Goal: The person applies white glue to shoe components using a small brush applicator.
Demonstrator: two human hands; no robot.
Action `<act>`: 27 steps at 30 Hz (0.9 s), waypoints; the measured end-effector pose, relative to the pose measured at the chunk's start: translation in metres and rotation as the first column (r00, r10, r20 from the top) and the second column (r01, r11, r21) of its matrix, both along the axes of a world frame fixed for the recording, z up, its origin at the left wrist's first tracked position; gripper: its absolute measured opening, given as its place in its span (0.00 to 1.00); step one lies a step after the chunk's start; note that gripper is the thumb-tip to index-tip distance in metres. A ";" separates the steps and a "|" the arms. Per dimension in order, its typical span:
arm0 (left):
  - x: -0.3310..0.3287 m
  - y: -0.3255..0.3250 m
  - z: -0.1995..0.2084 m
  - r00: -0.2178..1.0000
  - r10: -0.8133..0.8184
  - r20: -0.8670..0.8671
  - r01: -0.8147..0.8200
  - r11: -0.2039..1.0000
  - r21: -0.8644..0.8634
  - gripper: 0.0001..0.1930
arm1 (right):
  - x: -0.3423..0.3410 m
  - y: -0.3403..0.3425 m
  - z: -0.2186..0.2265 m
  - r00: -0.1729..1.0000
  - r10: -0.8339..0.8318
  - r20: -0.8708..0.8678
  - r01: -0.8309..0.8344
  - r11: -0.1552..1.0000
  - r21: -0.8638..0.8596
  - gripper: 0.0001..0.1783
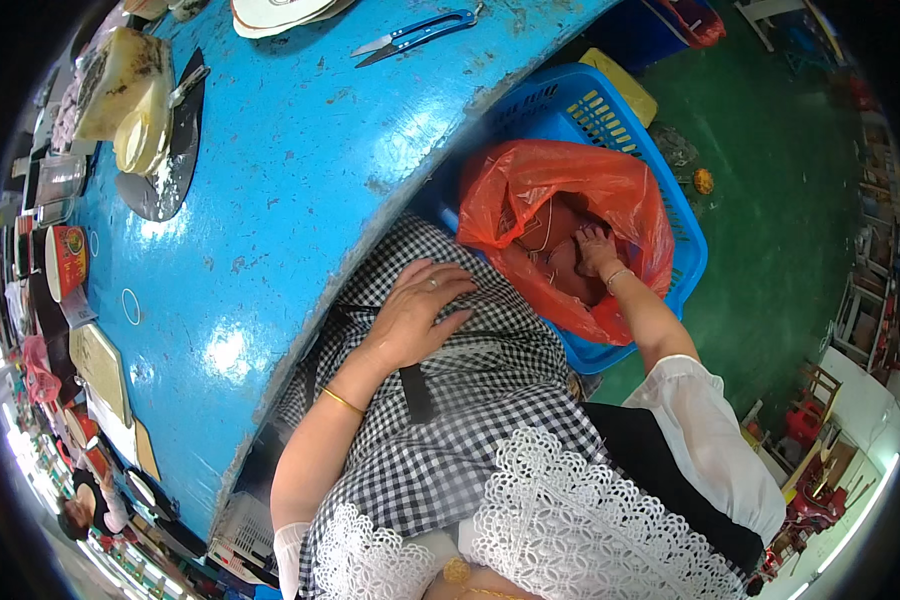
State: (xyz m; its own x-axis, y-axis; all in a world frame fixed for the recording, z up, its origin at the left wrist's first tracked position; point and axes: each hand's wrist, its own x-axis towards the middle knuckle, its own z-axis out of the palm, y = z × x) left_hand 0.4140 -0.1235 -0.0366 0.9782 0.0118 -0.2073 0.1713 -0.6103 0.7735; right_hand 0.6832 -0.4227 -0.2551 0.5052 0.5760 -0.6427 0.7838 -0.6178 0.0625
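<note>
My left hand (418, 312) rests open on the black-and-white checked apron (450, 370) over my lap, its fingers slightly bent and nothing in them. A ring and a gold bangle are on that hand and wrist. My right hand (595, 252) reaches down inside a red plastic bag (510, 180), against reddish-brown pieces (555, 235) with thin pale strands among them. Shadow and the pieces hide its fingertips, so whether it grips one is unclear. The bag lies crumpled with its mouth spread, inside a blue plastic basket (692, 240).
The blue worktable (300, 180) has a chipped edge on my left. On it lie blue-handled thread snips (420, 38), white round pieces (280, 12) and a dark board (185, 150) with a pasty lump and a blade. A paper tub (67, 262) stands farther left. Right is green floor (770, 230).
</note>
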 end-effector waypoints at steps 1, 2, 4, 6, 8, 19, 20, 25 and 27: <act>0.000 -0.001 0.000 1.000 0.004 -0.002 -0.004 1.000 -0.003 0.18 | 0.004 0.007 0.000 1.000 0.027 -0.004 -0.027 0.991 -0.132 0.42; -0.001 -0.001 0.001 1.000 0.008 -0.006 -0.008 1.000 -0.001 0.18 | 0.009 0.013 0.001 1.000 0.030 -0.007 -0.031 0.991 -0.129 0.42; -0.001 -0.001 0.000 1.000 0.014 -0.009 -0.015 1.000 -0.009 0.18 | 0.023 0.025 0.003 0.995 -0.049 -0.092 0.022 0.962 -0.274 0.48; 0.003 -0.002 0.000 1.000 0.005 0.001 -0.005 1.000 -0.017 0.18 | 0.046 0.021 -0.008 0.982 -0.017 -0.188 -0.063 0.910 -0.410 0.51; 0.003 -0.001 0.000 1.000 0.009 0.003 -0.009 1.000 -0.017 0.18 | 0.054 0.015 -0.008 0.955 0.014 -0.296 -0.173 0.837 -0.519 0.55; 0.003 0.003 -0.003 1.000 0.005 0.028 -0.004 0.999 -0.036 0.17 | 0.012 -0.020 0.052 0.942 -0.089 -0.323 0.013 0.973 -0.229 0.32; 0.003 0.003 -0.003 1.000 0.004 0.029 -0.002 0.999 -0.037 0.17 | 0.010 -0.018 0.053 0.942 -0.091 -0.322 0.015 0.973 -0.230 0.32; 0.002 0.003 -0.004 0.999 -0.004 0.035 0.005 0.999 -0.047 0.17 | 0.017 0.016 0.133 0.938 0.001 -0.347 -0.086 0.970 -0.229 0.33; 0.000 0.004 -0.003 0.999 0.005 0.039 -0.003 0.999 -0.051 0.17 | 0.026 0.036 0.205 0.821 -0.238 -0.519 0.233 0.969 -0.077 0.34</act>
